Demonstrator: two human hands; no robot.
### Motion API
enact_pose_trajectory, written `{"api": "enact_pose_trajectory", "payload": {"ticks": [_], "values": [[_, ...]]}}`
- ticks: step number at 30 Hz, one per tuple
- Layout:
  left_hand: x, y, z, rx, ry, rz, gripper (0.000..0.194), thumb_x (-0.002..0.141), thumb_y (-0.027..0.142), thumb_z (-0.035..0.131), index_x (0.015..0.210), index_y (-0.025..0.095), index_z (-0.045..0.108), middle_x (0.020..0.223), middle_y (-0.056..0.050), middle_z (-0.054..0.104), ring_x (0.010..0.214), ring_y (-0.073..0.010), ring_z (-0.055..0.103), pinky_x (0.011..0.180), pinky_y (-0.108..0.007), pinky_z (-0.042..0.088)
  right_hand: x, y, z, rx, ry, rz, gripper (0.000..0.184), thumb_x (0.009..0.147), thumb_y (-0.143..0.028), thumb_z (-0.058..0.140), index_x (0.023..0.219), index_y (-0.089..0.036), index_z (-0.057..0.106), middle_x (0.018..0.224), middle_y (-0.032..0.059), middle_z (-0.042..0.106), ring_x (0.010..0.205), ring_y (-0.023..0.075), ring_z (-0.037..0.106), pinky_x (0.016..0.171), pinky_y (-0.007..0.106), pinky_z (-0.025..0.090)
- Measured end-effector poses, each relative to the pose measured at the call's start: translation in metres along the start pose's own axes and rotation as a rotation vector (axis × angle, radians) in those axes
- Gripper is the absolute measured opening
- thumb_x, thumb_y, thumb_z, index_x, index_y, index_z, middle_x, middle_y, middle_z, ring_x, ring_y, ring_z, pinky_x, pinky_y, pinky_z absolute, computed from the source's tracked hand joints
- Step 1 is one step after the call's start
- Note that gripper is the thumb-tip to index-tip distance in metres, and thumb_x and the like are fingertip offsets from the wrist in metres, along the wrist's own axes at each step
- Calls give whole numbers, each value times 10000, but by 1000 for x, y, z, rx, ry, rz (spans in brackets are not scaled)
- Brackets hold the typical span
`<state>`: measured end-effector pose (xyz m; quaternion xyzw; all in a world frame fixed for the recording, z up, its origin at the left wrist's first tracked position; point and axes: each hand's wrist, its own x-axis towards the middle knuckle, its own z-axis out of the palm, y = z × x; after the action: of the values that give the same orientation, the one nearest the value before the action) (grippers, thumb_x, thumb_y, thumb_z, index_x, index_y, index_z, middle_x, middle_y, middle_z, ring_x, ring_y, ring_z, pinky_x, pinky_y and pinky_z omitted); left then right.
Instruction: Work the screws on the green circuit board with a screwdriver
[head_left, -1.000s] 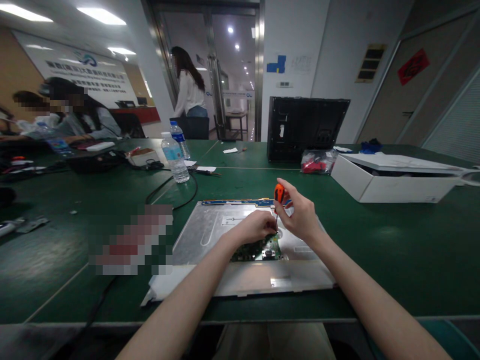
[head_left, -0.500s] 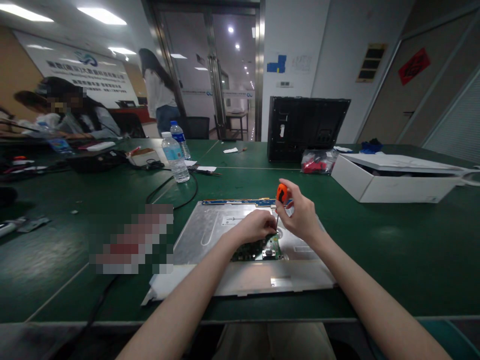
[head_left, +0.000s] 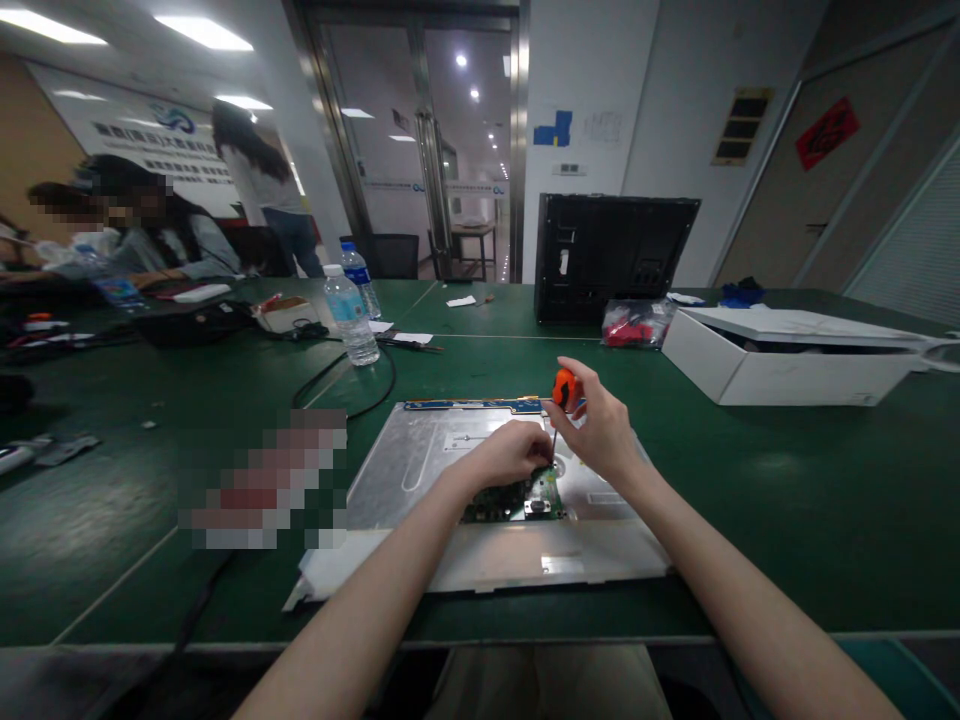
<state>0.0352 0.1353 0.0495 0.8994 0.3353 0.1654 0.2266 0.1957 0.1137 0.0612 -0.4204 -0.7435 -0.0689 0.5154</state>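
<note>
A flat metal display panel (head_left: 397, 480) lies on the green table, with a green circuit board (head_left: 551, 488) on it and a narrow blue board strip (head_left: 465, 405) along its far edge. My right hand (head_left: 600, 425) grips the orange and black handle of a screwdriver (head_left: 564, 388), held upright. The shaft points down at the circuit board's upper right corner. My left hand (head_left: 517, 450) is closed beside the tip, its fingers pinched close to the shaft. Whether they hold the shaft or a small screw is hidden. My left hand and forearm cover part of the board.
Two water bottles (head_left: 352, 315) stand beyond the panel at left, near black cables (head_left: 390, 375). A black monitor (head_left: 615, 255), a plastic bag with red contents (head_left: 636, 325) and a white box (head_left: 787, 365) are at the far right. Other people sit and stand at far left.
The fingers of my right hand have shifted slightly around the screwdriver handle. My left hand looks unmoved. The standing person in the background has moved left.
</note>
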Motion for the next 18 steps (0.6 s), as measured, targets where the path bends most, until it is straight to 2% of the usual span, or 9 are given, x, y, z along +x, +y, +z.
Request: {"api": "enact_pose_trajectory", "payload": {"ticks": [9,18], "values": [[2,-3,2,9,-1,-4,194,703,30,556,773,137,701,730,-29,702,667,-152,610,645,-225,442,0,-5,-4,10,-51,19,486,843,-248,519,1317,-194,426,873,47,647,651,159,606,601,282,498],[1,-2,1,28,-3,-3,207,705,24,547,778,134,707,742,-38,706,688,-161,617,647,-225,436,0,-2,-1,-5,-27,27,471,842,-298,567,1284,-197,437,805,21,624,620,154,591,560,266,482]]}}
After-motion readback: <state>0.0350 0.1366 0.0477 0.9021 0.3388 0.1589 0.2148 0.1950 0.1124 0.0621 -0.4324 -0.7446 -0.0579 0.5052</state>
